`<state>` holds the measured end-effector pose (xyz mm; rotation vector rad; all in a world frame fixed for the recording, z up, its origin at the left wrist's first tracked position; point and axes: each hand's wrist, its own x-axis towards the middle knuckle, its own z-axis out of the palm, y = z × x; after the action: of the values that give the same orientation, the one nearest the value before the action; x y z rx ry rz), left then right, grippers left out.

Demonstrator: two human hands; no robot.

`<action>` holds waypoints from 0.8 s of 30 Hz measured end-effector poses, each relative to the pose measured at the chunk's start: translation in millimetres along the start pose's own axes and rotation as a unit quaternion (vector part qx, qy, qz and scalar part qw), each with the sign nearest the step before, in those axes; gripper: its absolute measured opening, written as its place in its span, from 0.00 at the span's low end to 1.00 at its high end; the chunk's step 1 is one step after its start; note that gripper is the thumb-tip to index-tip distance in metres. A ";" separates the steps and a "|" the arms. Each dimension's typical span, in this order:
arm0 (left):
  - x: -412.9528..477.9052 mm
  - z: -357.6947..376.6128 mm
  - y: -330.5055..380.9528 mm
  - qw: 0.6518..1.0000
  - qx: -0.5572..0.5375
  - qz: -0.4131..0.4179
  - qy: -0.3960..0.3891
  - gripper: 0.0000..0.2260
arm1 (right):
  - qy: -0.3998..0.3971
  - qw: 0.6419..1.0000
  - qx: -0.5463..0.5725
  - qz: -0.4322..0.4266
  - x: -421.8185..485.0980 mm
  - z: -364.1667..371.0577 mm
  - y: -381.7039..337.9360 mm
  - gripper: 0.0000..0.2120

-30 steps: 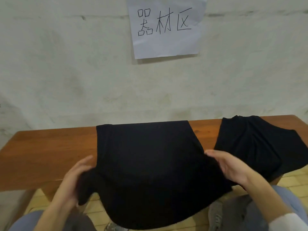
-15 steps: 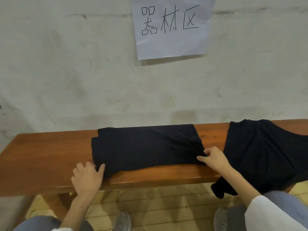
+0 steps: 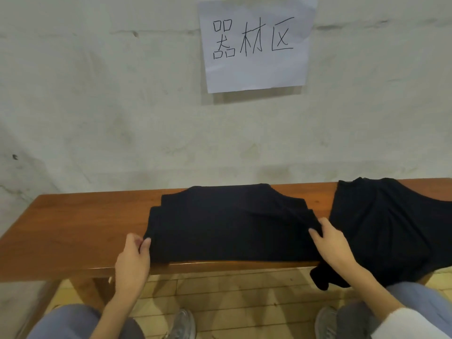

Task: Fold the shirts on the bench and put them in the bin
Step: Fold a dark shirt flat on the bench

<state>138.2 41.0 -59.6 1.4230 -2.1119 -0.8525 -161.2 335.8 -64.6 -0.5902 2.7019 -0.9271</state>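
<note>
A black shirt (image 3: pixel 230 223) lies folded into a broad band on the brown wooden bench (image 3: pixel 80 231), in the middle. My left hand (image 3: pixel 133 261) pinches its near left corner between thumb and fingers. My right hand (image 3: pixel 330 241) grips the bunched cloth at its near right corner. A second black shirt (image 3: pixel 386 226) lies unfolded on the bench to the right, one part hanging over the front edge. No bin is in view.
A grey plastered wall (image 3: pixel 97 118) rises straight behind the bench, with a white paper sign (image 3: pixel 255 42) taped to it. Below the bench edge I see a tiled floor (image 3: pixel 232 289), my knees and my grey shoes (image 3: pixel 182 324).
The shirt that hung over the front edge a second ago has been folded up onto the bench. Both hands moved from the hanging hem to the near corners and now grasp them.
</note>
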 end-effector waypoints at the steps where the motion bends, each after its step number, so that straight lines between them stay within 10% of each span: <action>1: -4.7 0.4 -13.3 0.998 0.051 -0.006 -0.021 0.07 | -0.011 1.000 -0.006 0.015 -6.6 -3.4 9.5 0.11; 7: -12.5 -0.6 -42.3 0.976 0.159 -0.061 -0.132 0.12 | -0.117 0.988 -0.005 0.104 -21.2 -20.5 21.4 0.09; 12: 18.9 12.9 -10.2 0.989 0.129 0.041 -0.065 0.23 | 0.105 0.989 -0.046 0.093 0.3 -20.5 9.3 0.14; 18: 78.5 27.6 6.1 0.980 0.141 0.036 -0.137 0.25 | -0.013 0.997 -0.048 0.065 31.7 -8.1 8.4 0.21; 24: 88.4 14.3 8.4 0.974 0.153 0.028 -0.167 0.08 | 0.039 0.997 -0.049 0.038 30.9 -15.8 19.7 0.08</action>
<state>91.0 -35.5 -61.4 1.4385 -2.6199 -0.8164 -200.0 344.9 -67.2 -0.4759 2.8308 -0.8191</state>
